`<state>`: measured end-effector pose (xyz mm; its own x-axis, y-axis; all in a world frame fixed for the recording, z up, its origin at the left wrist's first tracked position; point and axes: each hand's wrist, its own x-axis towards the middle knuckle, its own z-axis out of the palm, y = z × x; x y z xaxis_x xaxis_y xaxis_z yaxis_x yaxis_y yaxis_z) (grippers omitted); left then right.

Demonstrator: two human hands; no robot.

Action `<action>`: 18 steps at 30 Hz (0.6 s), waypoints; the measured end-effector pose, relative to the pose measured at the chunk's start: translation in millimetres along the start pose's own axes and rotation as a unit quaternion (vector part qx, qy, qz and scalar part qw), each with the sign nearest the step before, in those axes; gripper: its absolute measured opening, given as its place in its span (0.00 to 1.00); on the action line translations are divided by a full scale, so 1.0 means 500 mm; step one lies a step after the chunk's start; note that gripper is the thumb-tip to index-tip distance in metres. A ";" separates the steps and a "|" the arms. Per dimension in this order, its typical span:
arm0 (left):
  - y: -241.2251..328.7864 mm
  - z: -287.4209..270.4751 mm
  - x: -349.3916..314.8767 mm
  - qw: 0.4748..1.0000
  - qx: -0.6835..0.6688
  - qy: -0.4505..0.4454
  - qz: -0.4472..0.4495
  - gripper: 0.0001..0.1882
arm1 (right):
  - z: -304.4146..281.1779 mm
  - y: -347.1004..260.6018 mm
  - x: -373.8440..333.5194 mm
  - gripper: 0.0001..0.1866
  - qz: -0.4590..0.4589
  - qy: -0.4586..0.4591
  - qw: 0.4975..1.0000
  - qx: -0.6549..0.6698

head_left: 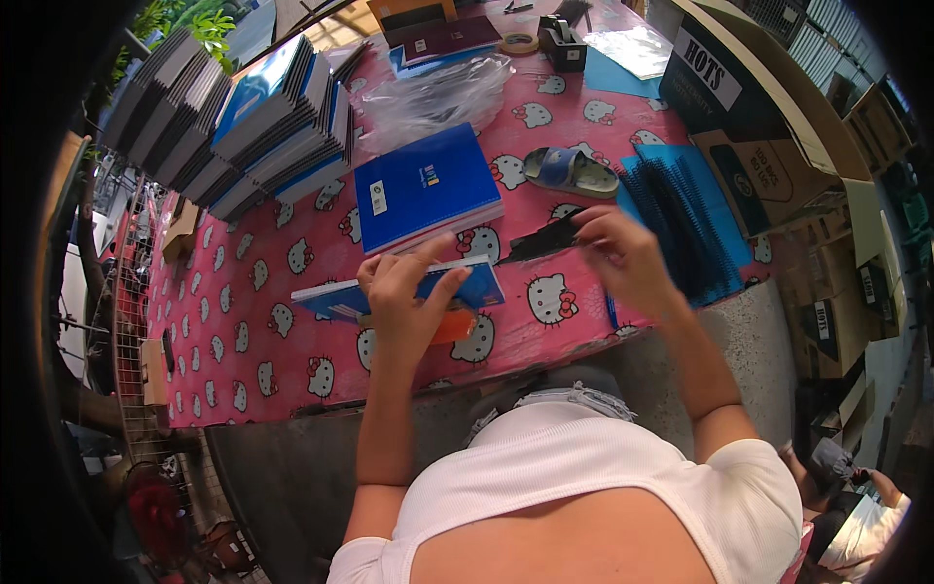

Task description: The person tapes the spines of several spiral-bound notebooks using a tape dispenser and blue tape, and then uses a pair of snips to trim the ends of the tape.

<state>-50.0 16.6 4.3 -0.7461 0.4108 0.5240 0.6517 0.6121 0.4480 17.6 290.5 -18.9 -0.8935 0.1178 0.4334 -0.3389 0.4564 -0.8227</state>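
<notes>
My left hand (404,292) grips a blue notebook (336,300) at its upper edge, near the table's front. The notebook is tilted up on its long side, white page edges on top. Below that hand an orange object (453,326) shows partly, its kind hidden. My right hand (628,255) is raised to the right with fingers curled together; what they hold, if anything, I cannot make out. Just left of its fingertips lies a black flat piece (543,239). Beyond my left hand rests a stack of blue-covered notebooks (428,185).
Tall notebook stacks (282,117) stand at the far left. A blue slide sandal (571,171) lies right of centre, beside black spiral binding coils (676,224) on blue sheets. Farther back are clear plastic (438,97) and a tape dispenser (562,45). Cardboard boxes (749,107) border the right.
</notes>
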 end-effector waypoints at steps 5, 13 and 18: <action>-0.001 0.007 -0.009 1.000 -0.024 0.014 0.013 0.10 | 0.083 -0.061 -0.002 0.12 -0.021 -0.068 0.997 0.025; 0.005 -0.007 -0.065 0.998 -0.035 0.023 0.052 0.11 | 0.087 -0.099 0.000 0.15 -0.048 -0.132 0.990 0.004; 0.001 -0.005 -0.122 0.993 -0.022 0.037 0.113 0.10 | 0.090 -0.106 -0.008 0.15 -0.048 -0.203 0.978 -0.028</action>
<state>-3.9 -10.0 -25.9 -0.5696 0.4830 0.6650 0.8076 0.4791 0.3438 25.9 226.1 6.2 -0.9058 -0.2822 0.3160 -0.4198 0.4977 -0.7590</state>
